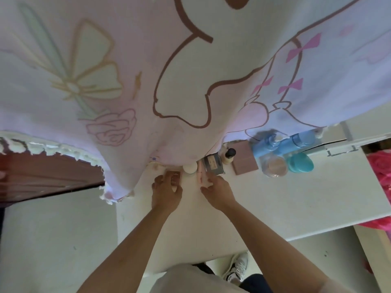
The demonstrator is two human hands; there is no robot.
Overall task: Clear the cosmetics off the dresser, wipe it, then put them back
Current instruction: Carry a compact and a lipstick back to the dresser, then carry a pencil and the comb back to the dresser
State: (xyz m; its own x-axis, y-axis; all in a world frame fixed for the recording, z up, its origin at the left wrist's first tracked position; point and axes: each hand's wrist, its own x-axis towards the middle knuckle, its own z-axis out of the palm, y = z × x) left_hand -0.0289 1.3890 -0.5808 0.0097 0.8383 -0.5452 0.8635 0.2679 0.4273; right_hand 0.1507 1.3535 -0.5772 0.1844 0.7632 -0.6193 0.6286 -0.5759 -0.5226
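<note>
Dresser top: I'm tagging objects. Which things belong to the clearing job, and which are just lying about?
Job: dresser, blue bottles, teal jar, powder jar, mauve box, black-capped bottle, grey case, white jar, pink tube, pink compact, left hand, right hand.
Lying about: patterned blanket, pink bag, sneaker.

Worktop [296,197] white. Hanging cloth [190,70] pale pink, brown cartoon outlines, magenta bows, pink rose outline. Bottles [263,145] light blue. Round jar [301,164] teal. Flat box [245,161] dusty mauve. Bag [380,172] hot pink.

White desk [296,204]: ranged along back edge are blue bottles [266,145], teal compact [301,163], powder jar [276,167], mauve palette [245,161], dark-capped bottle [229,156], grey box [213,164], white jar [189,167].
</note>
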